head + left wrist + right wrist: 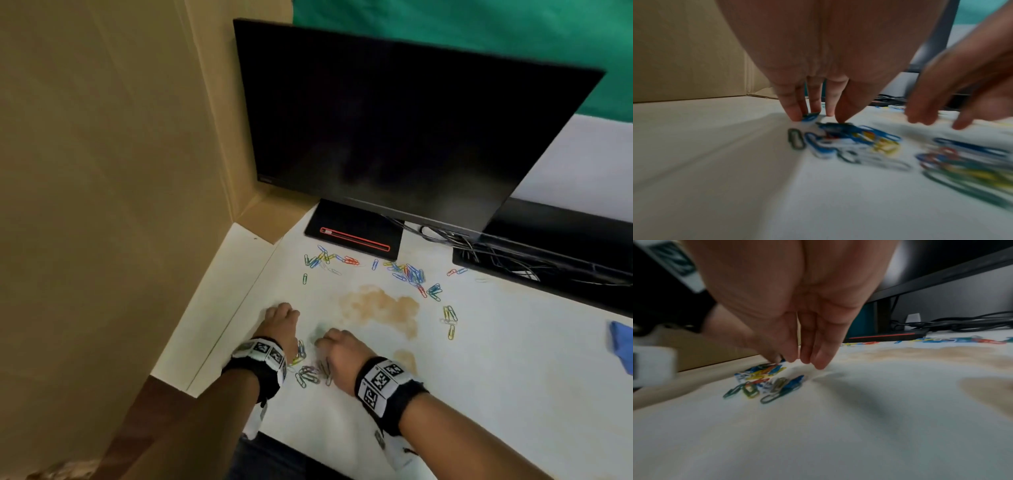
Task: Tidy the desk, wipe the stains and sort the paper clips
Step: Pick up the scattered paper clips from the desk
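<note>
Small heap of paper clips (310, 371) blurred, partly hidden between both wrists, left hand (281, 320) and right hand (339, 346) fingertips down on white tabletop (479, 359), grips released, brown stain (380, 306) beyond, scattered clips (409, 272) before monitor (394, 126), blue cloth (621, 342) cut off.

An office: desk (479, 359) with monitor (394, 120); cables (479, 246); paper clips (407, 272).

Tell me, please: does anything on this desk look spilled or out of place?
Yes. A brown stain is spread on the white desk before the monitor, with a smaller patch nearer. Coloured paper clips lie scattered loose around it, some between the hands.
</note>
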